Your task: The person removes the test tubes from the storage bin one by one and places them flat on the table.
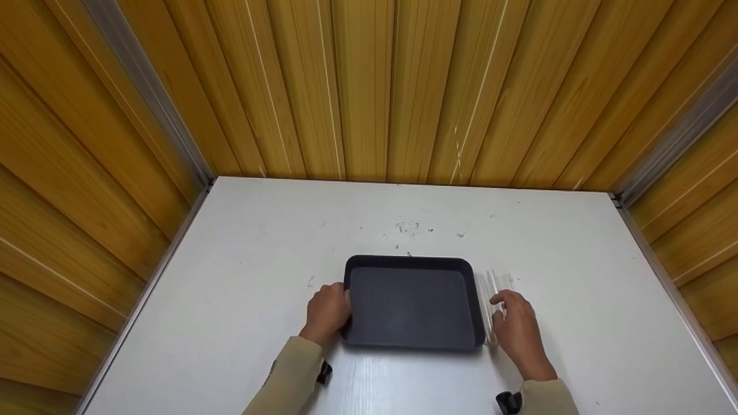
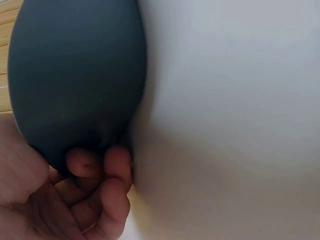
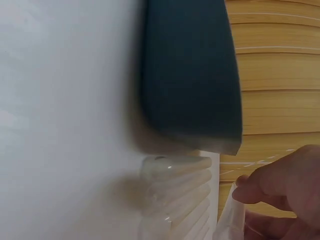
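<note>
A dark grey rectangular tray with raised walls sits on the white table. At its left wall is my left hand; in the left wrist view its curled fingers grip the tray's side. Just past the tray's right wall lie several clear tubes, side by side. My right hand is over them, thumb and index finger bent toward each other. In the right wrist view, that hand pinches a clear tube, beside the row of rounded tube ends.
The white table has small dark marks and scuffs behind the tray. Yellow wood-patterned panels rise at the back and both sides, with metal posts at the corners. A dark wrist strap shows at the right sleeve.
</note>
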Tool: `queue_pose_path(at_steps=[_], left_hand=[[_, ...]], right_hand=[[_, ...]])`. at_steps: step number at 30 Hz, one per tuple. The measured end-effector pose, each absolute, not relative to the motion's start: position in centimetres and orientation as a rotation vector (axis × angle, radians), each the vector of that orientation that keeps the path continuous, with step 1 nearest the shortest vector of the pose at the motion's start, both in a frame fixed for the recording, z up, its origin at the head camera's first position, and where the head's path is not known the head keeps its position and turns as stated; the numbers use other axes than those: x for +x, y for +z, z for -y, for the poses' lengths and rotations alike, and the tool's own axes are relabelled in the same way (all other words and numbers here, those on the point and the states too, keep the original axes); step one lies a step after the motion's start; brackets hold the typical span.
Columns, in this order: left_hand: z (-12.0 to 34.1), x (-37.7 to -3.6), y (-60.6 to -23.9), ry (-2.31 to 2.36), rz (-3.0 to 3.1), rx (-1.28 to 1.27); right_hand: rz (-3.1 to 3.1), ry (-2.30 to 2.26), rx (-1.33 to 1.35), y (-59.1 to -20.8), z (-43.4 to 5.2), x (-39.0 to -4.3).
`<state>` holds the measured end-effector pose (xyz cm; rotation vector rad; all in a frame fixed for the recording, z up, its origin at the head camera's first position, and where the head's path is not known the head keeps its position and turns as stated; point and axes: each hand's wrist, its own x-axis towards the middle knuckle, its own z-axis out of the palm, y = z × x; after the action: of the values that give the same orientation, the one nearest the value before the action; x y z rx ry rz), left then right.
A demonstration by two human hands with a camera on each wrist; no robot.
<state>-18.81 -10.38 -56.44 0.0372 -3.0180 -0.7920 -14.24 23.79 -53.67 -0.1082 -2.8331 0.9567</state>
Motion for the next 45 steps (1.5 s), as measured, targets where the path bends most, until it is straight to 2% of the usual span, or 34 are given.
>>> queue_pose_path(at_steps=[27, 45], left_hand=[[10.3, -19.0, -56.5, -0.81, 3.039, 0.042], [10.3, -18.8, -56.5, -0.792, 2.973, 0.008]], right_hand=[[2.826, 0.971, -0.329, -56.0, -28.1, -15.2], [2.871, 1.01, -0.319, -56.5, -29.0, -15.6]])
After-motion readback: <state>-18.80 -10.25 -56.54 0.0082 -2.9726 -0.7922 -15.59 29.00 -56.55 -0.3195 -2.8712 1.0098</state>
